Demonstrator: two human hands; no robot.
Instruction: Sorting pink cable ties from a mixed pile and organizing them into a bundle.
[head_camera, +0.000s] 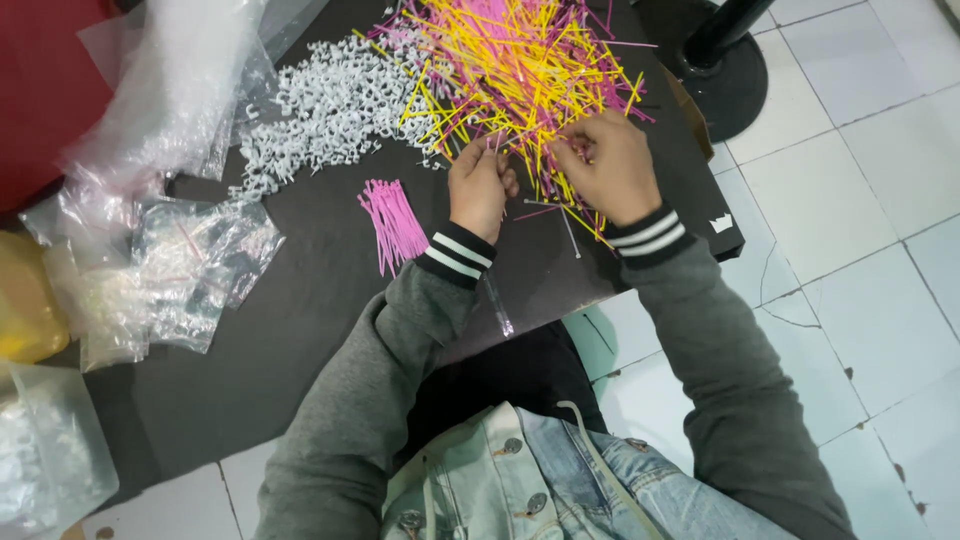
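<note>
Your left hand (480, 188) and right hand (610, 165) pinch thin sticks at the near edge of the yellow-and-pink stick pile (520, 60) on the black table (300, 330). Pull single sticks cleanly; keep the sorted pink bundle (393, 222) apart.

Both hands work at the near edge of a heap of pink and yellow plastic sticks (520, 65) on a black table (300, 330): the left hand (480, 190) pinches a few sticks, the right hand (612, 165) curls among them. Left of the left hand lies a small sorted bundle of pink sticks (393, 222). Farther left sit a pile of white plastic clips (330, 105) and clear plastic bags (170, 270).
</note>
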